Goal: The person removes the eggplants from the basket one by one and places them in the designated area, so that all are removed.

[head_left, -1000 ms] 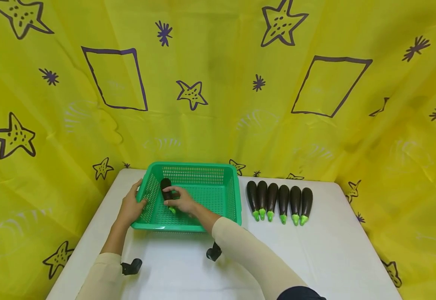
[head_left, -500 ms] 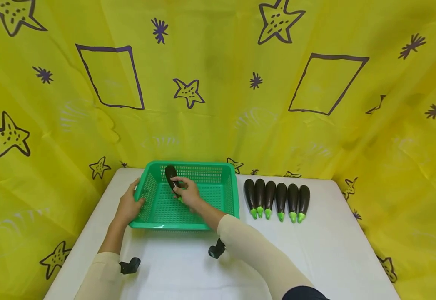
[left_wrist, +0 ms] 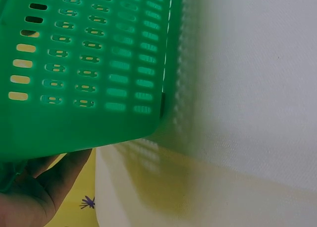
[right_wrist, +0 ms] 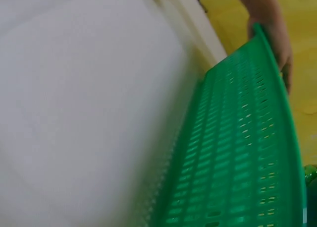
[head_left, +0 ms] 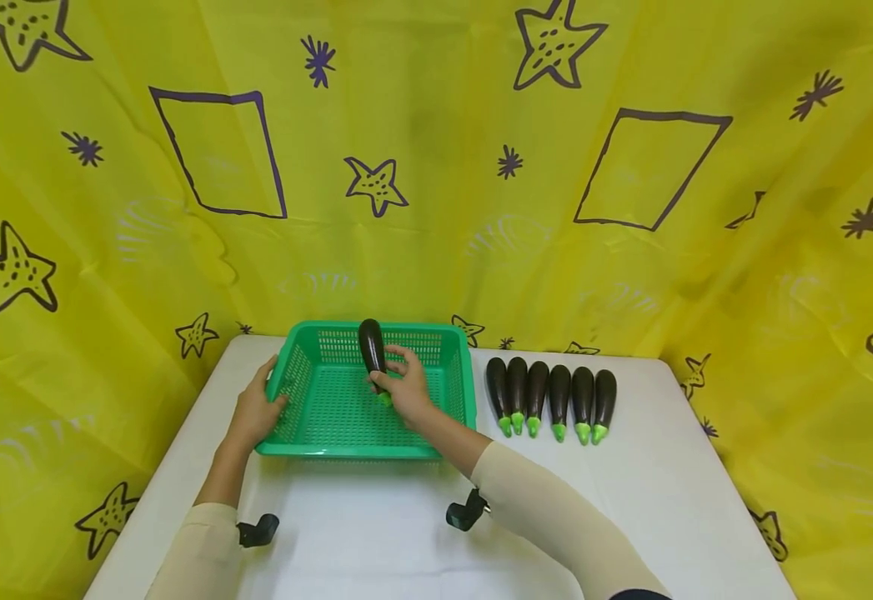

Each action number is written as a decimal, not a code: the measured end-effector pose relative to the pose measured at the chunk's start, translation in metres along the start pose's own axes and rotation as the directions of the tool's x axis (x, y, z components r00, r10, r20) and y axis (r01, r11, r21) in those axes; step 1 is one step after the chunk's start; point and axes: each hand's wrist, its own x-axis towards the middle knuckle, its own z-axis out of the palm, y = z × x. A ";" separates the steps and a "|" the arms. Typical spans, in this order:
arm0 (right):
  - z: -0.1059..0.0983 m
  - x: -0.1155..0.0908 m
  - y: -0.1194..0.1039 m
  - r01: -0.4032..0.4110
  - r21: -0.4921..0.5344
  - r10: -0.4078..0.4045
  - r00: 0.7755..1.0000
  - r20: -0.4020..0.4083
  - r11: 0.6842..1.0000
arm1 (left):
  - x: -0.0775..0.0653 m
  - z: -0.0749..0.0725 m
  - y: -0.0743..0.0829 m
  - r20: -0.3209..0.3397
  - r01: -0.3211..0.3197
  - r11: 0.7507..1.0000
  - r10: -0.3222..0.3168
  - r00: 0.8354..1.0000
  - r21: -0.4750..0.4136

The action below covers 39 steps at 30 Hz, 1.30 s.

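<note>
My right hand (head_left: pixel 410 392) holds a dark eggplant (head_left: pixel 372 346) over the inside of a green plastic basket (head_left: pixel 376 453), its green stem end toward me and its rounded end tilted up and away. At the basket's left side, my left hand (head_left: pixel 254 412) grips the rim, thumb on the inner side. In the left wrist view, fingers of the left hand (left_wrist: pixel 49 192) show below the basket's slotted wall (left_wrist: pixel 74 123). The right wrist view shows the basket's outer wall (right_wrist: pixel 233 133) and the left hand (right_wrist: pixel 277 43) at its far rim; the right hand is out of that view.
A row of several eggplants (head_left: pixel 559 400) lies on the white table (head_left: pixel 669 500) right of the basket, stems toward me. A yellow patterned curtain (head_left: pixel 436 250) hangs behind and at both sides. Black wrist mounts (head_left: pixel 468 510) stick out from the forearms.
My right hand has lifted the eggplant from the basket's left part and carried it rightward, tilting it more upright. The left hand keeps its grip on the rim.
</note>
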 end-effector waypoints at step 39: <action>-0.093 -0.070 -0.052 0.036 0.014 -0.033 0.984 -0.173 0.999 | -0.001 -0.003 0.002 0.014 0.002 1.000 -0.003 1.000 0.010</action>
